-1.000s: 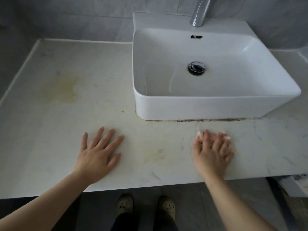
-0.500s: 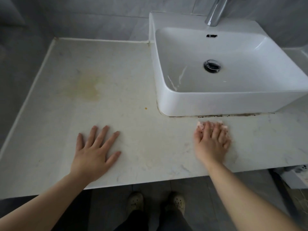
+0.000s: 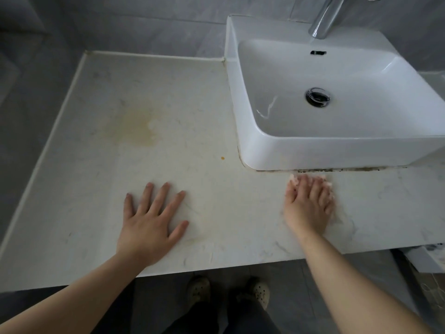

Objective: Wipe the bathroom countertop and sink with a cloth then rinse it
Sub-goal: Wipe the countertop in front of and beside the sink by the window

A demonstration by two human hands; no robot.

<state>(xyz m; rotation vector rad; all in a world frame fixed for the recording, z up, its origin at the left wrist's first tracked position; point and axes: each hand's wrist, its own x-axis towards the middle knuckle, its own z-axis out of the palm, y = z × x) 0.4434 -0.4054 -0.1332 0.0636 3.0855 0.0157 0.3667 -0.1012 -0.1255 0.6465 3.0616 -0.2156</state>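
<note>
At six o'clock from the sink (image 3: 337, 153), our right hand (image 3: 309, 206) presses the cloth (image 3: 294, 177) flat-fingered onto the countertop (image 3: 168, 97) to scrub; at eight o'clock, our left hand (image 3: 151, 222) lies splayed, likely bracing us.

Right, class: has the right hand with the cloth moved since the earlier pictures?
Yes. Judged against the sink, the right hand, pressing the cloth, has slid left along the countertop and closer to the sink's front base.

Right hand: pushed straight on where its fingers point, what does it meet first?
Likely the sink, its front wall at the dark seam; the right hand and cloth look close to it.
</note>
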